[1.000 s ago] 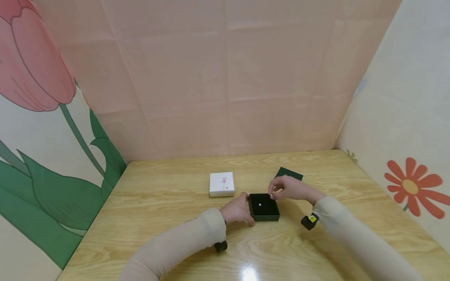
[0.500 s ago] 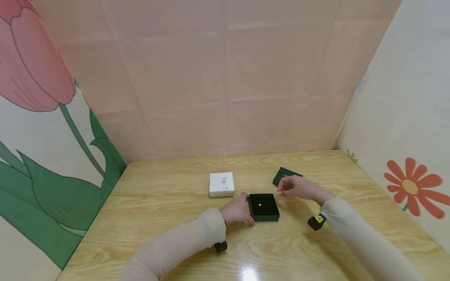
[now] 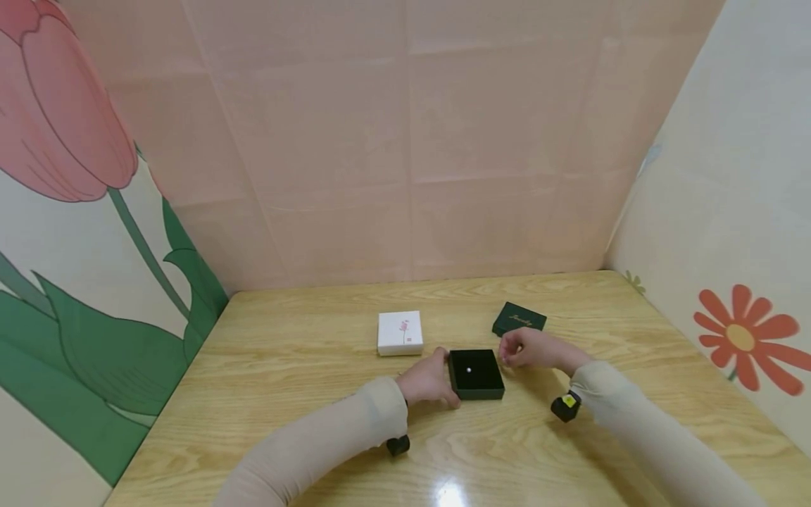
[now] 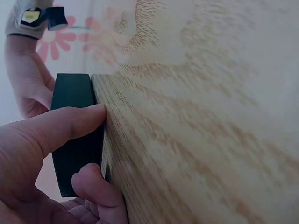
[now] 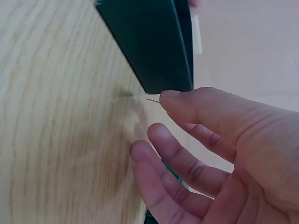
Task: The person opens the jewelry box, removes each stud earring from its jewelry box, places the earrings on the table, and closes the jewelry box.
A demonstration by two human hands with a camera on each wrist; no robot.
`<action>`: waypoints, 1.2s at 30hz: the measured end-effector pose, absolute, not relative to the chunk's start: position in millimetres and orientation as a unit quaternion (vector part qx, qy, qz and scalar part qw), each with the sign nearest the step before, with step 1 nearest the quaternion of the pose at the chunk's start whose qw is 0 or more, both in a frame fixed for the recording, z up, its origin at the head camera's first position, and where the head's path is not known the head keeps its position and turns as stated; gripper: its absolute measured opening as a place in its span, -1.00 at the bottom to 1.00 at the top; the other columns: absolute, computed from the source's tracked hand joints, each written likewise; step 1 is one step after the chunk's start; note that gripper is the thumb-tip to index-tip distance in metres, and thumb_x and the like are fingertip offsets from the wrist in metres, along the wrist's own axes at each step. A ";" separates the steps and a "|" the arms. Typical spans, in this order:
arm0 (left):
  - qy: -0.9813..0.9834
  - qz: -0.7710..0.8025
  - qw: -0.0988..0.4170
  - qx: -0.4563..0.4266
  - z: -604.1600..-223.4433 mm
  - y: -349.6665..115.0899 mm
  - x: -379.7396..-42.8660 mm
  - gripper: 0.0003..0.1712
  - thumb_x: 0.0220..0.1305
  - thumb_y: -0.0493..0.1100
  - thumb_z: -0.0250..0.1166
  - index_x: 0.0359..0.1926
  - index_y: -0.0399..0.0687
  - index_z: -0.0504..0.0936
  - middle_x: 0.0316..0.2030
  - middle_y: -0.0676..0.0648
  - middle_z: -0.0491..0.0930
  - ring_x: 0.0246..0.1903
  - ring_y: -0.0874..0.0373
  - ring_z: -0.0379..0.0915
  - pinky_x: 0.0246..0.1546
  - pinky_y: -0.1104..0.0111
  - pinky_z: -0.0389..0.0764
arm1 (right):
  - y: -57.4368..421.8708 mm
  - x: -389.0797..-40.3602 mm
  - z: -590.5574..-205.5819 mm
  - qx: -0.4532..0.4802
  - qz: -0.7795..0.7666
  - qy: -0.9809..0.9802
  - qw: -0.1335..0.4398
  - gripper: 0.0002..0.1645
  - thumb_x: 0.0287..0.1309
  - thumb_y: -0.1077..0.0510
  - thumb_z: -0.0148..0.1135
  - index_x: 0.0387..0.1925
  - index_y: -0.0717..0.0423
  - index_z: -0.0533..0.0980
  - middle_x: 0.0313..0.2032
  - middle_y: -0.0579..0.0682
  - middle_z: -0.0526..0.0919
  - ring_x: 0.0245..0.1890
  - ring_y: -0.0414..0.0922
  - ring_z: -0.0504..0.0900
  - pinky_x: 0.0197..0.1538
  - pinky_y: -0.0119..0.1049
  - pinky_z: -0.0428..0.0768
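In the head view, an uncovered dark green jewelry box [image 3: 479,394] with a black lining sits on the table. One small white pearl stud [image 3: 469,370] shows inside it. My left hand [image 3: 426,380] grips the box's left side, thumb and fingers on its wall, also seen in the left wrist view on the box [image 4: 77,161]. Just off the box's right edge, my right hand [image 3: 532,350] pinches a stud earring between thumb and index finger. Only its thin metal pin [image 5: 153,100] sticks out in the right wrist view; the fingers hide the rest. The other fingers are loosely bent.
Behind my right hand lies the dark green lid [image 3: 521,318] with gold lettering. A white box [image 3: 400,332] with a pink flower print stands behind my left hand. The wooden table [image 3: 304,331] meets a pink wall covering at the back.
My right hand first drew back from over the box to its right, then came slightly lower and nearer to the box's edge. The left hand and the box have stayed still.
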State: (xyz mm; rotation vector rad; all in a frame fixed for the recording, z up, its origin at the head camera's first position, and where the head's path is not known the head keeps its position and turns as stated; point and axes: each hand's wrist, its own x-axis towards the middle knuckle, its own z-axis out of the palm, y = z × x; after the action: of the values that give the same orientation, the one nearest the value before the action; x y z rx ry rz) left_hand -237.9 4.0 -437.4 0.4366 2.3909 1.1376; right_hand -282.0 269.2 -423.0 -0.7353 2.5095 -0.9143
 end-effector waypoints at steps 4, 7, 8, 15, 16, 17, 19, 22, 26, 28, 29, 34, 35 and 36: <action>0.868 0.411 0.229 0.158 -437.7 4.1 -238.3 0.02 -0.12 -0.28 0.55 0.33 -0.17 0.16 -0.42 -0.04 0.53 -0.70 0.16 0.29 -0.63 0.36 0.37 | 267.2 -281.5 -424.4 -0.243 -0.322 0.894 0.196 -0.95 0.12 0.36 0.21 -0.35 0.22 0.55 -0.42 0.00 0.60 -0.48 -0.22 0.46 -0.40 -0.40 0.45; 0.869 0.410 0.230 0.157 -438.3 4.4 -239.0 0.02 -0.12 -0.28 0.56 0.33 -0.16 0.16 -0.39 -0.04 0.53 -0.70 0.16 0.28 -0.63 0.36 0.37 | 266.6 -282.1 -427.1 -0.229 -0.315 0.899 0.201 -0.93 0.12 0.36 0.21 -0.36 0.18 0.56 -0.42 -0.02 0.59 -0.47 -0.19 0.46 -0.39 -0.39 0.44; 0.869 0.410 0.230 0.157 -438.5 4.5 -239.3 0.02 -0.12 -0.28 0.56 0.33 -0.16 0.16 -0.39 -0.04 0.53 -0.70 0.16 0.28 -0.64 0.36 0.37 | 266.5 -282.2 -427.8 -0.226 -0.313 0.900 0.204 -0.93 0.11 0.36 0.22 -0.35 0.18 0.56 -0.42 -0.03 0.59 -0.47 -0.18 0.46 -0.39 -0.38 0.44; 0.869 0.409 0.229 0.156 -440.3 4.9 -240.9 0.01 -0.13 -0.28 0.56 0.32 -0.16 0.17 -0.40 -0.05 0.53 -0.71 0.16 0.28 -0.65 0.36 0.37 | 267.2 -283.5 -431.6 -0.208 -0.303 0.904 0.220 -0.93 0.10 0.34 0.23 -0.33 0.19 0.55 -0.44 -0.09 0.55 -0.46 -0.17 0.45 -0.40 -0.37 0.44; 0.870 0.409 0.228 0.156 -440.5 5.0 -241.0 0.01 -0.14 -0.28 0.56 0.31 -0.16 0.17 -0.40 -0.05 0.53 -0.71 0.16 0.28 -0.65 0.36 0.37 | 267.2 -283.6 -431.9 -0.209 -0.302 0.904 0.220 -0.93 0.10 0.33 0.23 -0.33 0.19 0.55 -0.45 -0.09 0.55 -0.47 -0.17 0.45 -0.41 -0.37 0.44; 0.870 0.408 0.228 0.156 -440.6 5.0 -241.2 0.01 -0.14 -0.28 0.57 0.31 -0.16 0.18 -0.39 -0.05 0.53 -0.71 0.16 0.29 -0.65 0.36 0.37 | 267.4 -283.8 -432.1 -0.210 -0.301 0.904 0.220 -0.93 0.10 0.33 0.23 -0.33 0.19 0.55 -0.45 -0.09 0.55 -0.47 -0.18 0.45 -0.42 -0.38 0.43; 0.871 0.408 0.227 0.156 -440.6 5.1 -241.3 0.01 -0.14 -0.27 0.57 0.31 -0.16 0.18 -0.37 -0.05 0.52 -0.71 0.15 0.29 -0.65 0.35 0.37 | 267.9 -284.2 -432.4 -0.213 -0.299 0.904 0.220 -0.94 0.11 0.32 0.24 -0.33 0.18 0.54 -0.45 -0.10 0.54 -0.47 -0.18 0.44 -0.43 -0.39 0.43; 0.871 0.408 0.227 0.155 -440.1 5.1 -241.0 0.01 -0.15 -0.27 0.57 0.31 -0.15 0.18 -0.34 -0.06 0.52 -0.70 0.15 0.29 -0.64 0.35 0.38 | 268.5 -284.6 -432.5 -0.219 -0.295 0.904 0.219 -0.94 0.12 0.31 0.25 -0.33 0.19 0.54 -0.46 -0.10 0.53 -0.48 -0.18 0.44 -0.44 -0.39 0.43; 0.872 0.406 0.227 0.155 -439.5 5.0 -240.5 0.03 -0.14 -0.27 0.57 0.32 -0.16 0.17 -0.31 -0.07 0.52 -0.69 0.15 0.31 -0.63 0.35 0.39 | 268.2 -284.0 -431.9 -0.219 -0.292 0.905 0.219 -0.94 0.13 0.30 0.27 -0.35 0.20 0.53 -0.47 -0.11 0.52 -0.49 -0.19 0.44 -0.43 -0.39 0.43; 0.873 0.404 0.227 0.155 -439.5 5.0 -240.4 0.04 -0.14 -0.26 0.57 0.34 -0.16 0.16 -0.29 -0.07 0.51 -0.69 0.15 0.32 -0.62 0.35 0.40 | 267.7 -283.1 -431.7 -0.223 -0.290 0.905 0.216 -0.95 0.14 0.30 0.27 -0.36 0.19 0.53 -0.48 -0.10 0.52 -0.50 -0.20 0.44 -0.43 -0.38 0.43; 0.873 0.404 0.227 0.154 -439.3 5.0 -240.4 0.05 -0.13 -0.26 0.57 0.34 -0.16 0.16 -0.28 -0.07 0.51 -0.68 0.15 0.32 -0.62 0.35 0.40 | 267.3 -282.6 -431.5 -0.221 -0.291 0.905 0.216 -0.94 0.14 0.31 0.27 -0.38 0.17 0.53 -0.49 -0.10 0.52 -0.51 -0.20 0.43 -0.43 -0.38 0.42; 0.872 0.405 0.227 0.153 -439.8 5.4 -240.9 0.06 -0.13 -0.26 0.57 0.35 -0.15 0.15 -0.27 -0.07 0.51 -0.70 0.15 0.30 -0.63 0.36 0.39 | 265.5 -280.3 -430.0 -0.221 -0.288 0.908 0.210 -0.92 0.12 0.32 0.28 -0.40 0.14 0.52 -0.50 -0.09 0.51 -0.53 -0.22 0.42 -0.45 -0.39 0.41; 0.872 0.406 0.227 0.153 -439.8 5.5 -240.9 0.06 -0.14 -0.27 0.57 0.35 -0.16 0.15 -0.27 -0.07 0.51 -0.70 0.15 0.29 -0.64 0.36 0.38 | 265.4 -279.9 -429.6 -0.218 -0.289 0.908 0.210 -0.92 0.12 0.32 0.28 -0.39 0.14 0.52 -0.50 -0.08 0.51 -0.53 -0.23 0.42 -0.45 -0.40 0.41; 0.872 0.406 0.227 0.153 -440.0 5.6 -240.9 0.06 -0.14 -0.27 0.57 0.35 -0.16 0.15 -0.27 -0.07 0.51 -0.70 0.16 0.29 -0.64 0.36 0.38 | 265.2 -279.6 -429.3 -0.219 -0.290 0.908 0.210 -0.92 0.12 0.33 0.28 -0.38 0.15 0.51 -0.50 -0.07 0.51 -0.53 -0.23 0.42 -0.45 -0.39 0.40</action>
State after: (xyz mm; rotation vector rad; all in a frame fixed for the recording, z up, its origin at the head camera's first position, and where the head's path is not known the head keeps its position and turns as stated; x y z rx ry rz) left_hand -240.9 5.6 -440.0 0.4223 2.4027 1.1202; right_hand -279.6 265.2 -429.3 -0.6076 2.5236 -0.8057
